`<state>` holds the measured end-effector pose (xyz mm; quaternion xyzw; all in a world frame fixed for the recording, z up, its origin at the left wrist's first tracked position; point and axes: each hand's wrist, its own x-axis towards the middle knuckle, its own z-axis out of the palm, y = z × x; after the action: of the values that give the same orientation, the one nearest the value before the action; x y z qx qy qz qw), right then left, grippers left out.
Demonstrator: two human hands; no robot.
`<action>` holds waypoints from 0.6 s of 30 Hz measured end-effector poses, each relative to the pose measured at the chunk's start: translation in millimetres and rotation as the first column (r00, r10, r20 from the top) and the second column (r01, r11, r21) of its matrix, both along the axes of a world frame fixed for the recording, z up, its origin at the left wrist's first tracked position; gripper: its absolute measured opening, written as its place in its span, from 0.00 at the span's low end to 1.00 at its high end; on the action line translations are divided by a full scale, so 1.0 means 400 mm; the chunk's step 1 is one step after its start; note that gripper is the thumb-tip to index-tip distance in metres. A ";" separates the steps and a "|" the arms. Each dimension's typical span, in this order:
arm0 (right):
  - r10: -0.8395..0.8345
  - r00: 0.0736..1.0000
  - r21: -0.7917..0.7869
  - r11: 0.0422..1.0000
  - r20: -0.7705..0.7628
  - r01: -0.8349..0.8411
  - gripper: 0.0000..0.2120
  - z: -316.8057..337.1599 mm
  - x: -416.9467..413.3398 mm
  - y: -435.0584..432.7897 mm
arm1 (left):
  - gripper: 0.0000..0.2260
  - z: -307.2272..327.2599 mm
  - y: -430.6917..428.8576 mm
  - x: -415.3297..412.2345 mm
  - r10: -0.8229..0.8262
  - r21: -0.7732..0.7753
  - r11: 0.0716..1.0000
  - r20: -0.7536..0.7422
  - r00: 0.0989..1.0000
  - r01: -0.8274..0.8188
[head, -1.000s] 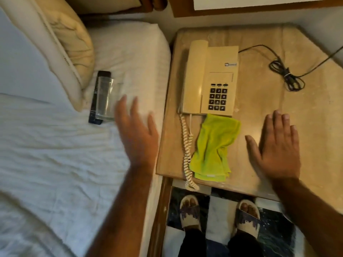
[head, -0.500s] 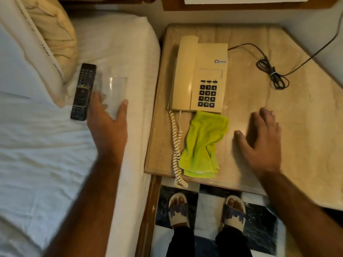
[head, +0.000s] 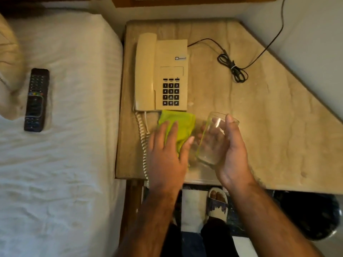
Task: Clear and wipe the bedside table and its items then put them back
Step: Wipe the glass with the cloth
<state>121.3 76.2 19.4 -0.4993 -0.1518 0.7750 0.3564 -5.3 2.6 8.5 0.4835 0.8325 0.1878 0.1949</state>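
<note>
On the white bed [head: 61, 164] lies a black remote control [head: 36, 99], while the marble worktop [head: 269, 127] carries a cream corded telephone [head: 161, 73] and, touching its near edge, a green cloth [head: 181, 125]. The left hand [head: 167, 156] lies flat and spread on the cloth. The right hand [head: 231, 151] has its grip wrapped around a tilted clear drinking glass [head: 213, 140] above the worktop.

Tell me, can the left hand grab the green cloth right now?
Probably yes. The left hand already lies open on the green cloth, nothing in between. The right hand holds the glass beside it, out of the way.
</note>
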 end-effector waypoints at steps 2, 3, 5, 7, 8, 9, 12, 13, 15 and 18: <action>-0.031 0.999 -0.019 0.999 0.014 0.031 0.19 -0.017 0.037 0.015 | 0.31 -0.054 -0.005 -0.015 -0.103 -0.202 0.977 -0.158 0.982 0.070; -0.041 0.998 -0.029 0.999 0.042 0.042 0.21 -0.020 0.051 0.022 | 0.30 -0.079 -0.010 -0.019 -0.154 -0.252 0.962 -0.196 0.968 0.102; -0.050 0.992 -0.027 0.998 0.114 0.053 0.31 -0.033 0.068 0.030 | 0.25 -0.104 -0.007 -0.027 -0.147 -0.214 0.971 -0.172 0.974 0.109; -0.027 0.979 0.011 1.000 0.203 0.026 0.40 -0.041 0.075 0.030 | 0.21 -0.092 0.005 -0.025 -0.017 -0.112 0.993 0.023 1.000 0.019; -0.012 0.970 0.031 1.000 0.244 0.005 0.40 -0.044 0.078 0.026 | 0.20 -0.068 0.009 -0.011 0.052 -0.064 0.997 0.156 0.986 -0.042; -0.004 0.956 0.044 0.999 0.293 -0.009 0.37 -0.037 0.074 0.023 | 0.20 -0.033 0.012 0.012 0.086 -0.025 0.996 0.275 0.957 -0.082; 0.035 0.937 0.076 0.995 0.349 -0.066 0.26 -0.024 0.062 0.004 | 0.23 0.075 0.012 0.141 -0.038 0.055 0.998 0.457 0.889 0.014; 0.048 0.938 0.078 0.994 0.343 -0.079 0.30 -0.013 0.058 -0.009 | 0.25 0.098 0.014 0.177 -0.081 0.066 0.996 0.464 0.882 0.057; 0.047 0.960 0.085 0.994 0.276 -0.074 0.38 0.014 0.059 -0.038 | 0.24 0.118 0.044 0.196 -0.031 0.037 0.999 0.544 0.839 0.013; 0.030 0.989 0.093 0.995 0.144 -0.044 0.26 0.055 0.067 -0.052 | 0.23 0.106 0.120 0.158 0.345 -0.265 0.937 0.805 0.483 -0.227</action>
<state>148.3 55.5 41.6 -0.5328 -0.2233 0.7356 0.3538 57.7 50.7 51.1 0.1747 0.7134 0.3749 0.5657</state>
